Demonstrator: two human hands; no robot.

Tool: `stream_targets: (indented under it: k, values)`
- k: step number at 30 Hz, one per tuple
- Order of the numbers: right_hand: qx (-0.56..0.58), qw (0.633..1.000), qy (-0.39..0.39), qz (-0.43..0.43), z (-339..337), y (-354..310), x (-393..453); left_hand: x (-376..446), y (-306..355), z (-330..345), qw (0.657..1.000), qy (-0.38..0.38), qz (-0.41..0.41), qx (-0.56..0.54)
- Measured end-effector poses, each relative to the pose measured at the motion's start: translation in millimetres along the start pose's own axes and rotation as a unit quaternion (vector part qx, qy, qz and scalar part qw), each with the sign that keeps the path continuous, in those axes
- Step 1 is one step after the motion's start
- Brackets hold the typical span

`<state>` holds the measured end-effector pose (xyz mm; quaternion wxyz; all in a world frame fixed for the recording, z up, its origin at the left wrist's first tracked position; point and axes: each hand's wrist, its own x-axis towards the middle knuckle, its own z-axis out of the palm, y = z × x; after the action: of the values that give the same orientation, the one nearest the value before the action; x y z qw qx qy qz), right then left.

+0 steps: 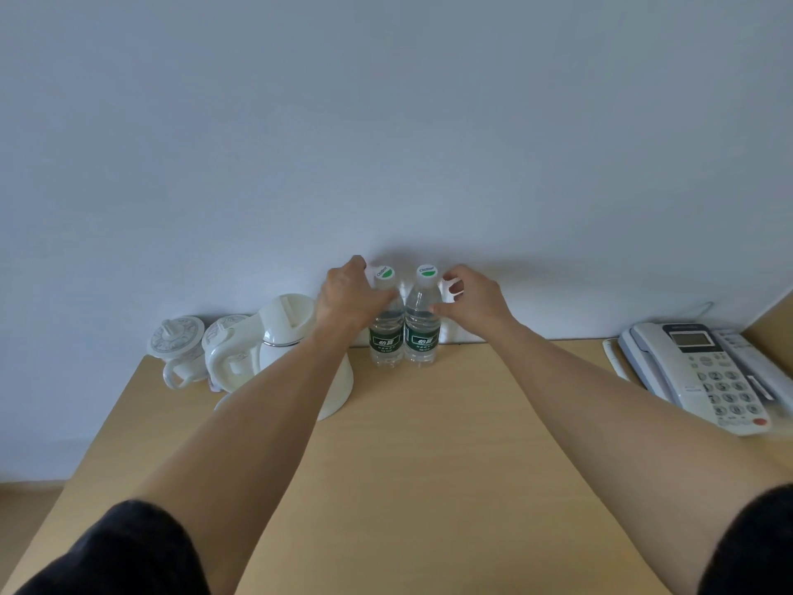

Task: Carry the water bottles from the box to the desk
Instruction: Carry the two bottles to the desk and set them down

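Item: two water bottles, left bottle [387, 326] and right bottle [422, 322], clear plastic, white caps, green labels, full. Location: upright, side by side and touching, at the back of the wooden surface [429, 444] against the wall. No box in view.

Left hand [349, 296]: I see its fingers curled round the left bottle's shoulder. Right hand [472, 296]: thumb touches the right bottle's upper body, fingers loosely apart beside the cap, not gripping.

Handling, my judgement: moderately heavy when full, thin walls that give under squeeze, smooth and a little slippery. Best held at the shoulder or labelled waist.

Nearby: white kettle [296, 332], lidded mug [178, 350], telephone [703, 371].
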<state>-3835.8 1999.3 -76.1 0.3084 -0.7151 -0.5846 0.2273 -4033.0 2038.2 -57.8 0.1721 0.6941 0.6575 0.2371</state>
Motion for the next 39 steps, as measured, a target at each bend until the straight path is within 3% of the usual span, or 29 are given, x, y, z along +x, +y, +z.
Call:
stream_targets:
  k: [5, 8, 12, 23, 31, 39]
  values:
    - [0.002, 0.999, 0.047, 0.023, -20, -3, -14, -6, 25, -23, 0.990, 0.100, 0.094, 0.029]
    - [-0.022, 0.996, 0.076, 0.052, -34, 0, -26, -10, 48, -26, 0.976, 0.118, 0.178, 0.046]
    - [-0.048, 0.989, 0.116, 0.081, -58, 11, -46, -19, 82, -20, 0.960, 0.079, 0.256, 0.083]
    - [-0.068, 0.972, 0.183, 0.131, -151, 67, -141, -94, 196, 29, 0.920, -0.030, 0.351, 0.172]
    - [-0.068, 0.940, 0.227, 0.244, -252, 152, -277, -230, 320, 95, 0.871, -0.114, 0.449, 0.165]
    - [-0.099, 0.876, 0.293, 0.369, -347, 235, -452, -391, 437, 159, 0.808, -0.172, 0.545, 0.144]
